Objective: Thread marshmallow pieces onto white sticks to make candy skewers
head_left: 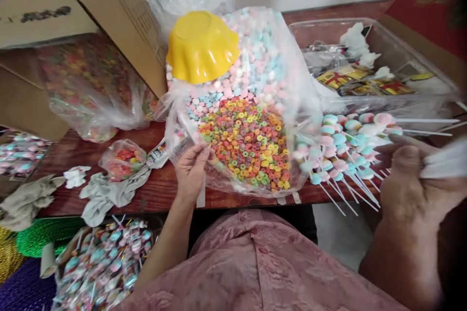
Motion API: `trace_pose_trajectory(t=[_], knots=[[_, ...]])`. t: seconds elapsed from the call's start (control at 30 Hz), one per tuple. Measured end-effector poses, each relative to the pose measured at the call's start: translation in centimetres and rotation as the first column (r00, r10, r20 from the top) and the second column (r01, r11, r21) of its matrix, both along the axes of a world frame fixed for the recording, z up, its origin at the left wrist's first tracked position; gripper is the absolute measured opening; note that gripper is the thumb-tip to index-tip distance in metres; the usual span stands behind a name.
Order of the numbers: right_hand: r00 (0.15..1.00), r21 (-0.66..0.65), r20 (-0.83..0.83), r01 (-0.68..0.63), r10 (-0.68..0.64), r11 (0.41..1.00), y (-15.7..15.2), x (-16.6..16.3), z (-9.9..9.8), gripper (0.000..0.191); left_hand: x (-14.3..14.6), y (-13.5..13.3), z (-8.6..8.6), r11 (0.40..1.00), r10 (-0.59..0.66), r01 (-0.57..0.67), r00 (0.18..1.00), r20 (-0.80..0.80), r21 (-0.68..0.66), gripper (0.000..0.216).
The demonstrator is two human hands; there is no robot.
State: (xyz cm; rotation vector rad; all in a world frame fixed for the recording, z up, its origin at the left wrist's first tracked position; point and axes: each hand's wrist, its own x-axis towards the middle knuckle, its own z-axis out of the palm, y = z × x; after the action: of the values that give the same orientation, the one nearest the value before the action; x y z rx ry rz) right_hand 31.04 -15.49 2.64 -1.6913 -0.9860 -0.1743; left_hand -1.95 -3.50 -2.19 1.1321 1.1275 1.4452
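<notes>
My left hand (191, 170) is at the near left edge of a clear plastic bag (233, 185), thumb and forefinger pinched together. What lies between those fingertips, if anything, is too small to make out. Small multicoloured ring candies (251, 146) are heaped in the bag, in front of pink, white and blue candies (255, 48). At the far right, my right hand (412, 180) is smeared by motion, with a blurred white object (447, 160) in its grasp. Beside it lie candy skewers (343, 146) of pink, white and turquoise pieces on white sticks.
An upturned yellow bowl (202, 46) rests on the pastel candies. Left stands a cardboard box (124, 24) with bagged ring candies; a small candy bag (122, 159) and grey cloths (105, 194) lie nearby. Wrapped candy skewers (105, 262) fill a lower box. Back right is a clear bin (386, 99).
</notes>
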Motion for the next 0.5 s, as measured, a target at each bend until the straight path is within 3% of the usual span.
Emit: trace_pose_trajectory(t=[0.07,0.1,0.17,0.3,0.4,0.5], knots=[[0.978,0.169,-0.190,-0.054,0.086,0.984,-1.1,-2.6,-1.4,0.032,-0.5,-0.2,-0.4,1.000,0.020,-0.020,1.000,0.000,0.012,0.024],[0.945,0.157,-0.278,-0.135,0.175,0.978,-1.7,-3.9,-2.6,0.029,-0.3,-0.3,-0.5,1.000,0.014,-0.014,1.000,-0.003,0.017,0.024],[0.935,0.059,-0.255,-0.241,0.248,0.969,-2.6,-5.7,-5.5,0.029,0.5,-0.6,-0.6,1.000,-0.015,0.016,1.000,-0.015,0.026,0.022],[0.941,-0.167,-0.201,-0.305,0.271,0.937,-3.7,-6.1,-10.3,0.028,2.4,-1.3,-0.7,0.992,-0.065,0.078,0.990,-0.128,0.098,0.018],[0.896,-0.277,-0.293,-0.413,0.334,0.867,-3.5,-5.1,-11.2,0.033,2.2,-0.9,-1.2,0.970,-0.013,0.079,0.962,-0.274,0.231,0.015],[0.878,-0.304,-0.331,-0.445,0.345,0.842,-3.1,-4.6,-11.2,0.041,0.9,0.0,-1.7,0.949,0.057,0.074,0.916,-0.397,0.307,0.014]])
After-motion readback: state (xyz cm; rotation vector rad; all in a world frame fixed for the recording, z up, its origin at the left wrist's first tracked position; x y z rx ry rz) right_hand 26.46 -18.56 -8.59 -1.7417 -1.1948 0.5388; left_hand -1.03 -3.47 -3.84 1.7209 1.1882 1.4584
